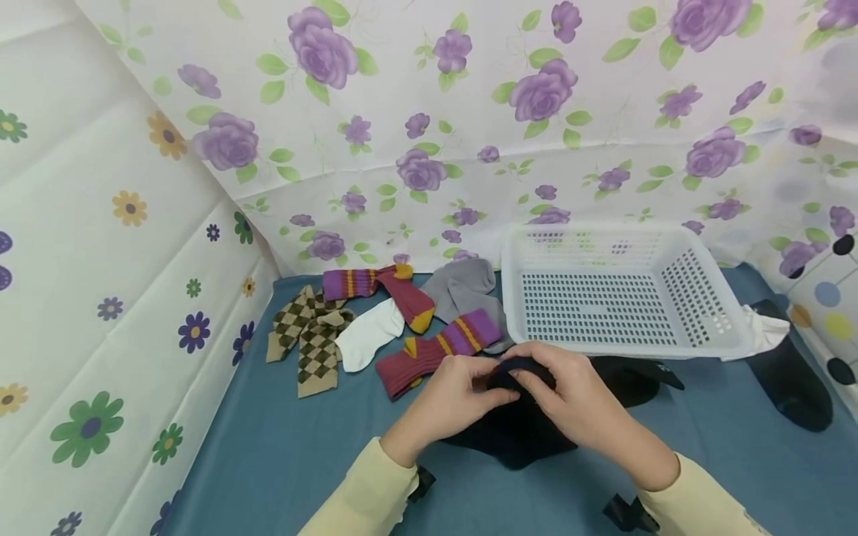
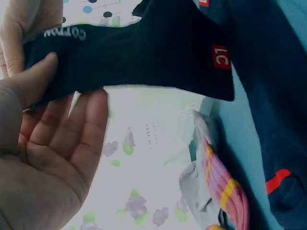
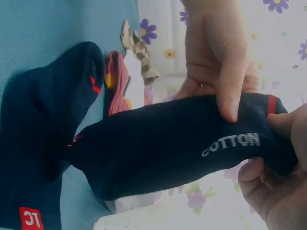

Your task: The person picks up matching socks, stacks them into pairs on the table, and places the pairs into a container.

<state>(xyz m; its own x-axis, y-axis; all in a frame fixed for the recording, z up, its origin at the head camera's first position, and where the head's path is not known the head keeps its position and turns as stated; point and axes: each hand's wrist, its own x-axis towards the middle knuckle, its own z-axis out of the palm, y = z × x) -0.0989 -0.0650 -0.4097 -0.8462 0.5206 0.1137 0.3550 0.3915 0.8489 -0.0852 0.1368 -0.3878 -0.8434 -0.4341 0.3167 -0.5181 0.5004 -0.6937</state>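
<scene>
A dark navy sock (image 3: 158,146) with white COTTON lettering and a small red LC patch is held off the table between both hands. My left hand (image 1: 452,398) pinches it, thumb over the fabric and fingers behind, as the left wrist view shows. On the other side, my right hand (image 1: 570,391) grips the sock's red-marked end between thumb and fingers. Below them a second navy sock (image 1: 512,439) with red marks lies on the blue cloth, partly covered by the hands in the head view.
Behind the hands stands a white perforated basket (image 1: 596,350). Left of it lie maroon striped socks (image 1: 436,353), grey socks (image 1: 462,283), a white sock (image 1: 370,335) and argyle socks (image 1: 318,342). Black socks (image 1: 630,380) lie before the basket, and a dark sock (image 1: 798,387) lies at right.
</scene>
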